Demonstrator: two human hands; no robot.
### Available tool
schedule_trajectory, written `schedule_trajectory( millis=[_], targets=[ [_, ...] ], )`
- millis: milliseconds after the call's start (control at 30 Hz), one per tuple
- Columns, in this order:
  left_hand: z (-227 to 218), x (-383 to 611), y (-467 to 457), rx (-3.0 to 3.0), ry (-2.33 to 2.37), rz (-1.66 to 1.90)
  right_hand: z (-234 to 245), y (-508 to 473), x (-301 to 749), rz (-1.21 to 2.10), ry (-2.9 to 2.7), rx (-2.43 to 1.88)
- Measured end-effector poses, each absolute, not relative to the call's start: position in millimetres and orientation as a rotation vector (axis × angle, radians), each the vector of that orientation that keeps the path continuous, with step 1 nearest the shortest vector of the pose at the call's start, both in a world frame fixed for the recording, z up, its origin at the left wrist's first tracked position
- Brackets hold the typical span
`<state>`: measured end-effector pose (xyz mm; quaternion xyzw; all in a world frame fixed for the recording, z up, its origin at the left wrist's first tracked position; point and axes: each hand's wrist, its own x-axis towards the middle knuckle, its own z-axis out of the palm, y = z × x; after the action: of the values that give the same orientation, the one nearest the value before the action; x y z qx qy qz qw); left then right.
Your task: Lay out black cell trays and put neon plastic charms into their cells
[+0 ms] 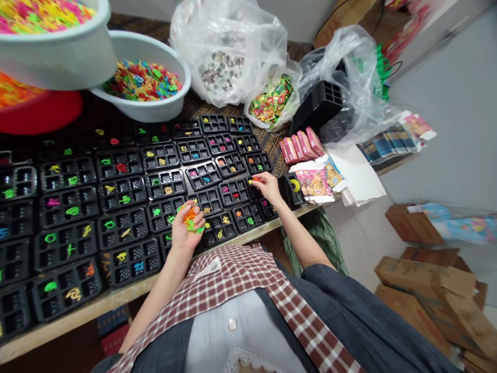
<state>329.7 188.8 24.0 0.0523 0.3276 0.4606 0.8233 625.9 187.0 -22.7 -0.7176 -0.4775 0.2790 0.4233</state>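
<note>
My left hand (186, 227) is curled around a clump of small colourful plastic pieces (190, 220), orange, green and yellow. Fingers pinched, my right hand (267, 186) is over a black compartment tray near the right end of the rows; a bit of red and yellow shows at its fingertips. Rows of black compartment trays (166, 184) cover the table, many with one or two small bright pieces in their pockets. Just right of my right hand stands a black tray stack (291, 189) with a yellow ring-shaped piece (295, 185) on it.
Tubs of small plastic pieces stand at the back left, including a pale blue tub (186, 83) and a red tub (58, 111). Clear bags (233, 31) sit behind the trays. Pink boxes (301, 146) and flat cards (357, 176) lie right. Cardboard boxes (427, 280) are on the floor.
</note>
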Motion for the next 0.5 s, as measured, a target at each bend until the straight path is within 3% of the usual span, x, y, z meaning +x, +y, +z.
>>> schedule_trajectory(
  millis=[500],
  targets=[
    [25, 323, 188, 0.077, 0.712, 1.013, -12, 172, 588, 0.661, -1.408, -1.838]
  ],
)
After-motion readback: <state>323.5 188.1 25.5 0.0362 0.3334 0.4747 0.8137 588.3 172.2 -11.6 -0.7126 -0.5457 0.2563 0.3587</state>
